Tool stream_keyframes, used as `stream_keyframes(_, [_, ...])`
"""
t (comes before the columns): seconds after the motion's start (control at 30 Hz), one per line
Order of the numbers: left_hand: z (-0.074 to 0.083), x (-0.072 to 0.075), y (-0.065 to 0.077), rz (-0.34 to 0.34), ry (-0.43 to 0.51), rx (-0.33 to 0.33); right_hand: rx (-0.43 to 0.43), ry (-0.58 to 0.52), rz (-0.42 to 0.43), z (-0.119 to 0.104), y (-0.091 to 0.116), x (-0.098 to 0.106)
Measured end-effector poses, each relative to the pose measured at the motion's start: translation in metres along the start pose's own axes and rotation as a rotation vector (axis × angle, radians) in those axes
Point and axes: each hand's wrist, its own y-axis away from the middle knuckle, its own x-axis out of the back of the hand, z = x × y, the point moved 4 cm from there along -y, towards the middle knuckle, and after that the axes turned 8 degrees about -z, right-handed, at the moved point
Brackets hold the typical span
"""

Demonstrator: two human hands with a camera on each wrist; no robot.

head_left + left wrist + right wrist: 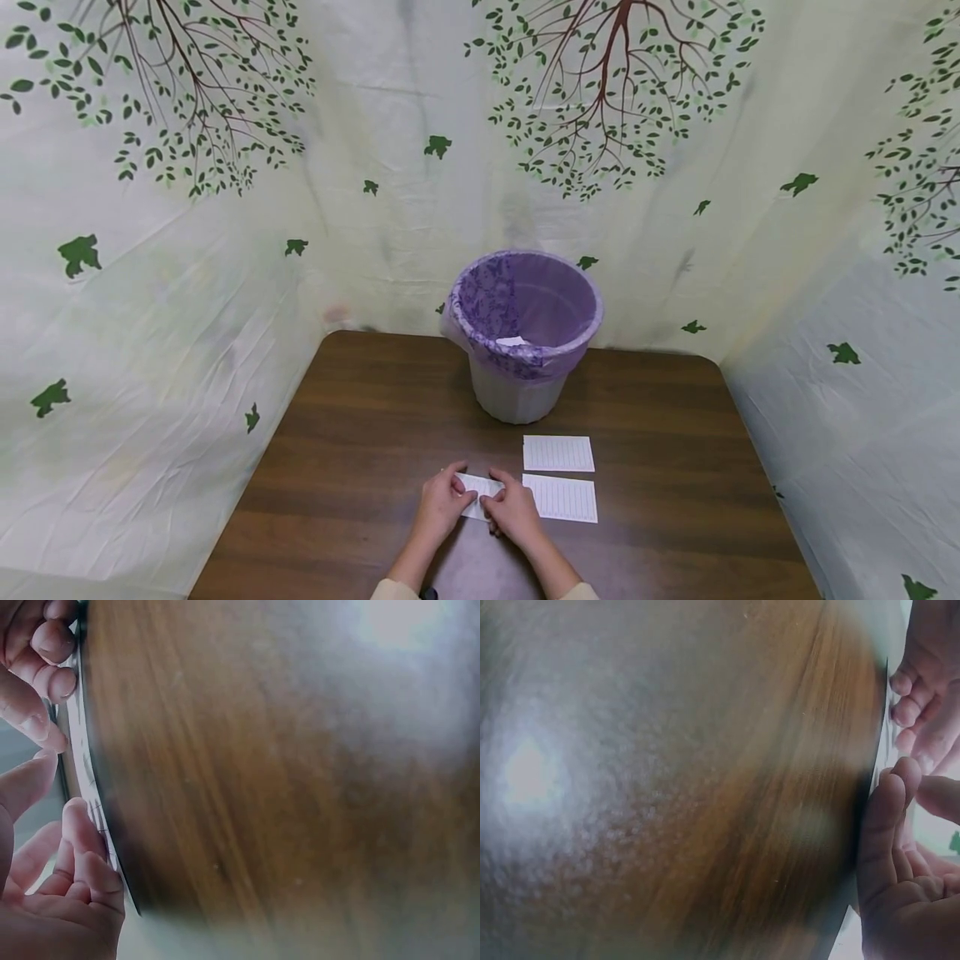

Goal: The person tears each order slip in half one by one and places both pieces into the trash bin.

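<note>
In the head view, a small white lined paper card (pixel 474 483) lies between the two hands at the near part of the table. My left hand (pixel 438 506) pinches its left side with thumb and fingers. At its right side, my right hand (pixel 517 514) holds it the same way, both thumbs close together near the middle. The left wrist view catches the card edge-on, just above the tabletop, with fingertips along it. Two more lined cards, a farther one (pixel 558 453) and a nearer one (pixel 562 498), lie flat right of the hands.
A whitish bin (pixel 517 396) with a purple patterned liner (pixel 487 296) stands at the table's back. Inside it shows a white piece of paper (pixel 512 341). The brown wooden table (pixel 360 417) meets leaf-printed curtains (pixel 390 250) at its back and sides.
</note>
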Motion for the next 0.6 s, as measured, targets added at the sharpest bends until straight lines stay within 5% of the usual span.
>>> stream_keyframes(0.43, [0.0066, -0.0009, -0.0029, -0.054, -0.146, 0.035, 0.005, 0.032, 0.018, 0.0024, -0.0023, -0.0013])
stream_keyframes(0.6, [0.0065, -0.0016, -0.0019, -0.060, -0.211, -0.018, 0.007, 0.026, 0.019, 0.0026, -0.0016, -0.0012])
